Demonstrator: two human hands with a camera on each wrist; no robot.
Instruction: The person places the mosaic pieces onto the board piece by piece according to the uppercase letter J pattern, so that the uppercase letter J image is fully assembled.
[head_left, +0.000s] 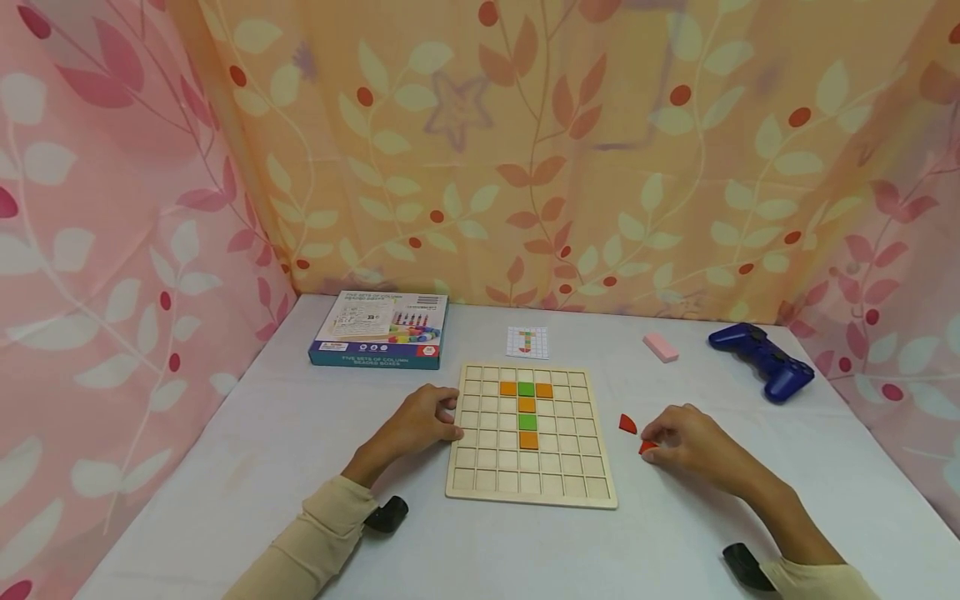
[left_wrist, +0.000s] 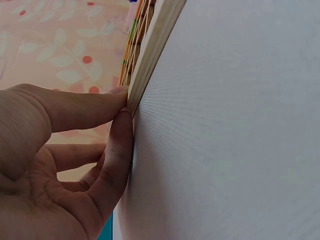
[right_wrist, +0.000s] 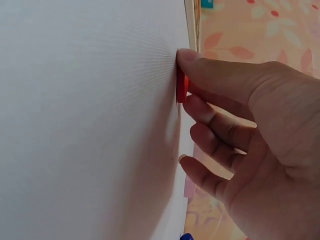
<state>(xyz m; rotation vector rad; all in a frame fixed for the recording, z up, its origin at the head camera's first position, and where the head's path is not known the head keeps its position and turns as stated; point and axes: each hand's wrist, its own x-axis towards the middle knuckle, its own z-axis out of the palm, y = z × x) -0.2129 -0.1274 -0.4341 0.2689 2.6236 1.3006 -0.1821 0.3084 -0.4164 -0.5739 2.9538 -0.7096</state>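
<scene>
A wooden grid board (head_left: 572,481) lies flat on the table, holding several orange and green square tiles (head_left: 527,404) in a T shape. My left hand (head_left: 417,423) is at its left side, thumb and fingertips touching the edge; the left wrist view shows the thumb (left_wrist: 90,109) right at the rim. To the right of the board, my right hand (head_left: 693,446) pinches a small red piece (right_wrist: 182,86) between thumb and forefinger, low over the white cloth. Just beyond those fingertips lies a red quarter-circle piece (head_left: 627,424).
Behind the board is a small card (head_left: 527,342) with a coloured pattern on a grid. A flat printed box (head_left: 375,332) sits at the back left. Toward the back right are a pink block (head_left: 661,347) and a blue game controller (head_left: 761,360). Patterned curtains enclose the table (head_left: 247,433).
</scene>
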